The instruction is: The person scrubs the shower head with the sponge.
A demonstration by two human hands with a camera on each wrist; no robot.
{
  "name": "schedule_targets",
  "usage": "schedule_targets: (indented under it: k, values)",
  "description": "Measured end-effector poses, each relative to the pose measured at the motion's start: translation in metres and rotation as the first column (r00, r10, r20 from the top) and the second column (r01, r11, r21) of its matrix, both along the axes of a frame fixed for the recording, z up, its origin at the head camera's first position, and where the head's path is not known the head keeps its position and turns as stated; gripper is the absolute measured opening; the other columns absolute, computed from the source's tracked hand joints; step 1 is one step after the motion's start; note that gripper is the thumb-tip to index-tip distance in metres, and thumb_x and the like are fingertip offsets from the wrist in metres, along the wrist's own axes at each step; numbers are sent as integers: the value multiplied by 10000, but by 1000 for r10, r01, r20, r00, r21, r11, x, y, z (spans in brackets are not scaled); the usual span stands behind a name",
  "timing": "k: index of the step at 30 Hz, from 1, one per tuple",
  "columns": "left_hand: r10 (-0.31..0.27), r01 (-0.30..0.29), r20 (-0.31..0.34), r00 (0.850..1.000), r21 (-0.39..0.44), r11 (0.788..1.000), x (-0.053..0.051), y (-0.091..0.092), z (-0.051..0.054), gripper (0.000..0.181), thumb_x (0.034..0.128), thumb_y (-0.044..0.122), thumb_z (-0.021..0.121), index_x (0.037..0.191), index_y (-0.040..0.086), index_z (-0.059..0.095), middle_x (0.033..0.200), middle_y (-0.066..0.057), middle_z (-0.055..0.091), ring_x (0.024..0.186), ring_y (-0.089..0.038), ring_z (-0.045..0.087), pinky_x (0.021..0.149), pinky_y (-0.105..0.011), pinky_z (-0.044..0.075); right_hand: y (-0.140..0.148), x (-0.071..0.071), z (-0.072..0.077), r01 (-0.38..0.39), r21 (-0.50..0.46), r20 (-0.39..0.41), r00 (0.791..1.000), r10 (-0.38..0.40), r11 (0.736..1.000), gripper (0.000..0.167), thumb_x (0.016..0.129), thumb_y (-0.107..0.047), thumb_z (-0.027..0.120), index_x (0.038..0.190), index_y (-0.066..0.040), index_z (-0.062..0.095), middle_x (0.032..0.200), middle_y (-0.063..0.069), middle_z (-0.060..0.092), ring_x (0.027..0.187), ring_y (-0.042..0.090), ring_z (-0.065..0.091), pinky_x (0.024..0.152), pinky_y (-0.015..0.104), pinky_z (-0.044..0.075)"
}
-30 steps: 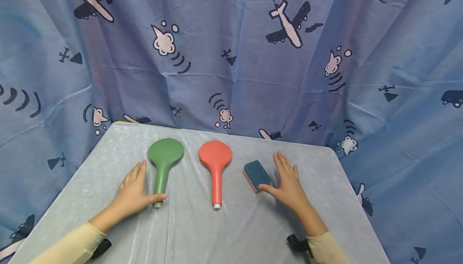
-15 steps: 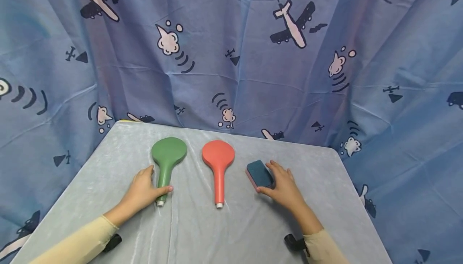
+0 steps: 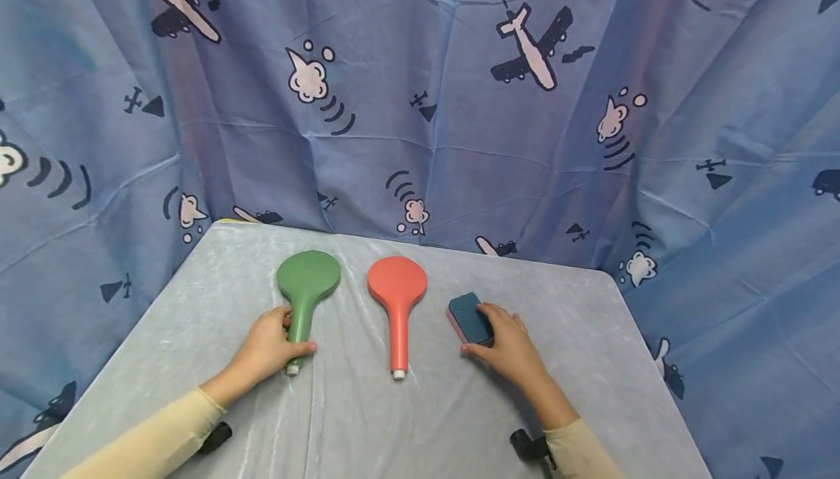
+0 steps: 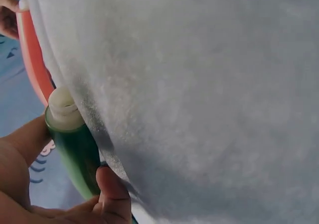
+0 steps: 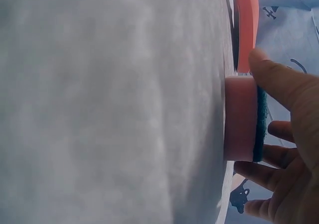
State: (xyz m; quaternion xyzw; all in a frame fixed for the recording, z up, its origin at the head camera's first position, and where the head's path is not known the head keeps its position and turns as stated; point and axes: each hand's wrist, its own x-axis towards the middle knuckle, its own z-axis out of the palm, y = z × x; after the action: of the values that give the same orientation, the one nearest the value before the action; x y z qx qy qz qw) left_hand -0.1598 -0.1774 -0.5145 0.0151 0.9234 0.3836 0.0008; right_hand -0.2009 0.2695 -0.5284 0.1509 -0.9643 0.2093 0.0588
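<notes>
Head view: green paddle [image 3: 308, 273], smooth, flat round head tapering into a tubular handle with white end cap [image 4: 66, 115], lies left of centre on the worktop [image 3: 420, 428]. Red paddle [image 3: 397, 279], similar shape, lies just beside it, between the hands. Sponge [image 3: 469, 318] right of that: rectangular block, pink foam below, rough teal scouring layer on top, lying flat, set at an angle. Worktop surface is creased grey cloth; blue curtain [image 3: 367, 100] behind, wrinkled, cartoon planes and clouds. Left hand [image 3: 270, 342] angled in from lower left, grip closed round the green handle near the cap, thumb across it, fingers curled on the outer side. Right hand [image 3: 515, 344] angled in from lower right, grip on the sponge, thumb at near end, fingers bent round the far end; firmness can't be told. Cream sleeves [image 3: 157, 435] on both forearms.
</notes>
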Motion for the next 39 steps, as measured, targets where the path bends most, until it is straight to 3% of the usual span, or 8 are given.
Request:
schedule_targets:
  k: [4,7,12,17,21,30,34,39]
  values:
    - [33,-33,60,998,11,999,1,0,5,579,779,184,869,1210,-96,601,1048,-193,717,866,-238,671,760,-403,557,-2,2,1,4,-19,5,1000,-4,1000,866,766,-423,901,1443,-25,538,1486,231,523,1373,416,499,1138,638,363]
    - [69,-71,71,995,15,997,1,2,7,500,779,131,826,1184,-80,620,971,-151,708,775,-199,628,688,-337,522,-2,2,1,15,-41,16,1000,-15,999,817,769,-412,902,1418,-41,572,1490,227,518,1350,427,517,1091,584,440]
    - [103,-104,43,994,25,994,0,3,7,420,762,87,779,1139,-61,668,854,-98,687,683,-163,582,626,-298,486,-4,2,2,41,-64,45,998,-38,997,772,782,-392,898,1404,-50,593,1463,211,544,1329,409,541,1063,561,469]
    - [161,-162,22,987,27,986,-1,0,5,546,767,79,724,1263,-116,605,919,-160,680,711,-207,589,623,-307,475,-4,1,2,56,-96,70,996,-50,994,763,791,-379,893,1404,-39,590,1439,203,569,1325,388,548,1069,551,466]
    - [208,-207,-5,978,17,978,-4,-4,5,545,789,100,704,1272,-123,586,954,-190,655,758,-250,569,653,-322,437,-3,2,2,77,-110,92,994,-67,991,772,796,-389,887,1416,-46,581,1460,196,557,1346,385,534,1078,552,460]
    - [238,-237,-79,968,26,971,-13,-8,1,483,877,159,729,1262,-108,612,1065,-254,693,785,-275,593,657,-333,428,0,2,4,74,-121,88,994,-64,990,784,800,-394,881,1432,-50,569,1484,200,539,1374,392,508,1092,560,447]
    - [265,-262,-127,956,38,964,-16,-12,0,455,869,160,755,1240,-84,656,1078,-243,719,806,-277,611,677,-337,433,2,3,3,79,-140,87,994,-68,987,781,805,-378,880,1439,-52,561,1490,200,532,1377,396,503,1098,569,438]
    - [288,-279,-124,950,82,957,-14,-16,5,446,852,157,751,1237,-56,678,1052,-215,733,798,-252,609,675,-325,438,6,3,6,81,-169,58,996,-72,982,783,823,-367,868,1458,-46,539,1509,211,504,1382,420,488,1094,594,438]
